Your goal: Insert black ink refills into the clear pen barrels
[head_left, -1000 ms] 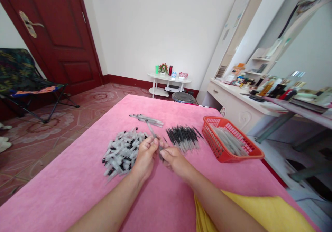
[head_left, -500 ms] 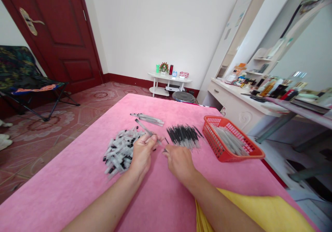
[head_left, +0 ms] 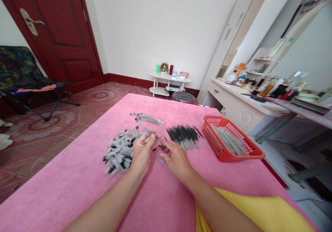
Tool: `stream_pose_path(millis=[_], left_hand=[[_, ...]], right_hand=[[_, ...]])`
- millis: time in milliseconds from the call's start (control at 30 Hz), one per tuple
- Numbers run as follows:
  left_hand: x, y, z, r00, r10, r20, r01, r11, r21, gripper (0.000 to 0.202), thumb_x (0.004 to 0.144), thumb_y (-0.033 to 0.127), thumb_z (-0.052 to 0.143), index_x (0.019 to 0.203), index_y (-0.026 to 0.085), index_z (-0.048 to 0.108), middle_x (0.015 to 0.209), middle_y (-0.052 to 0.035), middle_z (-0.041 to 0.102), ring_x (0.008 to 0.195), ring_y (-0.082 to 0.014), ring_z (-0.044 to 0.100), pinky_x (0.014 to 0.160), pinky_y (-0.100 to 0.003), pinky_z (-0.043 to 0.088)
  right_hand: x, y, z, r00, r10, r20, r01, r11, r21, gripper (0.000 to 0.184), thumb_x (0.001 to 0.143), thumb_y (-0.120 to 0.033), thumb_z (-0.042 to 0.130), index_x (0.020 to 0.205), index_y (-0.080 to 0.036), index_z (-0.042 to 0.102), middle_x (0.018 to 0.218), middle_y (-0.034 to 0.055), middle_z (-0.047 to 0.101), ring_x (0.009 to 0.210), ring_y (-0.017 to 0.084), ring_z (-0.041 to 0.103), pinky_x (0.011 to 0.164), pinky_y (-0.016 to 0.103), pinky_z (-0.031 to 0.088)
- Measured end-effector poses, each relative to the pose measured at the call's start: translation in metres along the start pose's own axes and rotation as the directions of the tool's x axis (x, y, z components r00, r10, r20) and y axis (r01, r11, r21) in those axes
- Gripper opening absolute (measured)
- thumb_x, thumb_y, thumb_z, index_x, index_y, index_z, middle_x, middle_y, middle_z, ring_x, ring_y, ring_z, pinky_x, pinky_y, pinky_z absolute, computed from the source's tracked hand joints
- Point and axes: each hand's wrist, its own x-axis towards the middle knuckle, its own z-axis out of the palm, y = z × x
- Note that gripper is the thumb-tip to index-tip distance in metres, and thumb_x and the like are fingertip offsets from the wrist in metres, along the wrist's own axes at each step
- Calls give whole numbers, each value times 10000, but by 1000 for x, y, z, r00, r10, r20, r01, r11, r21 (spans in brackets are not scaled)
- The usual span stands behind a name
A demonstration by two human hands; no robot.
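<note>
On the pink cloth-covered table, just in front of the person, the left hand is closed around a slim clear plastic pen barrel, which it holds a little above the cloth with the far end pointing up and away to the left. The right hand is half bent, with its fingertips at the near end of the pen barrel; I cannot tell if it pinches a small part there or only touches the end. In my judgement, this joining at the near end goes well when the left hand holds the pen barrel firm and without turning, and the right hand brings its part straight along the axis, with light force, because such a thin tube bends or cracks easily. The pen barrel looks long, narrow and see-through, with something dark inside, but the detail is too small to read. A small grey piece lies on the cloth just below the two hands. To the left, touching the left hand, there is a heap of short clear and black plastic parts; to the right, a bundle of thin black refills, and beyond it a red plastic mesh basket with more clear tubes. A few long clear pens lie in a row farther back.
</note>
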Motion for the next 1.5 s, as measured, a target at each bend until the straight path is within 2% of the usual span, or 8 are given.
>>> stream_pose_path(millis=[167, 333, 533, 700, 767, 967, 1200, 1500], left_hand=[[-7, -1, 1, 973, -98, 209, 52, 975, 216, 275, 709, 339, 677, 867, 115, 653, 702, -56, 682, 562, -122, 615, 523, -199, 455], [-18, 1, 7, 792, -362, 492, 198, 914, 354, 263, 689, 339, 693, 748, 85, 656, 659, -84, 676, 530, -153, 614, 523, -234, 466], [-18, -3, 6, 779, -405, 480, 376, 913, 159, 419, 830, 471, 476, 819, 92, 655, 688, -108, 678, 572, -164, 633, 599, -276, 497], [-21, -10, 5, 654, -520, 549, 514, 838, 181, 374, 816, 429, 517, 902, 89, 649, 863, -161, 683, 740, -218, 660, 759, -378, 489], [-22, -13, 6, 688, -470, 553, 393, 882, 259, 315, 788, 378, 575, 885, 91, 663, 887, -148, 684, 802, -217, 648, 820, -371, 462], [-7, -21, 1, 940, -115, 323, -61, 871, 488, 231, 728, 321, 641, 819, 117, 698, 846, -89, 699, 831, -213, 620, 846, -339, 440], [-7, -9, 2, 975, 29, 222, -82, 969, 233, 282, 735, 302, 647, 973, 150, 666, 1154, -105, 615, 1077, -217, 551, 942, -332, 402], [-3, -9, -2, 990, -34, 136, 35, 999, -5, 259, 762, 344, 623, 918, 138, 619, 896, -90, 685, 811, -181, 642, 736, -295, 493]], right_hand=[[9, 0, -14, 966, 138, -217, -31, 900, 435, 203, 830, -254, 484, 960, -161, 610, 925, 66, 647, 843, 172, 591, 720, 275, 452], [14, -3, -28, 929, 282, -239, -51, 739, 671, 307, 746, -330, 612, 1005, -168, 592, 867, 41, 641, 651, 124, 568, 527, 214, 427], [14, 3, -30, 898, 407, -167, -43, 459, 888, 202, 690, -288, 683, 811, -150, 598, 670, -7, 605, 480, 61, 489, 426, 167, 389], [15, 3, -31, 878, 460, -133, 17, 248, 969, 177, 673, -236, 707, 769, -148, 588, 735, 25, 652, 570, 76, 575, 541, 175, 488], [15, 2, -30, 878, 461, -128, 22, 229, 973, 179, 673, -234, 711, 771, -150, 588, 740, 28, 660, 582, 83, 591, 555, 179, 502], [12, 1, -25, 898, 427, -105, 1, 237, 971, 171, 685, -239, 708, 785, -149, 603, 771, 33, 665, 615, 95, 608, 591, 198, 514], [9, 0, -16, 906, 424, 18, -153, 286, 946, 233, 630, -253, 751, 800, -145, 635, 724, 5, 644, 625, 87, 600, 614, 195, 500], [5, 4, -10, 888, 305, 345, -444, 370, 816, 339, 669, -432, 692, 735, -110, 612, 636, 32, 634, 433, 55, 517, 419, 159, 396]])
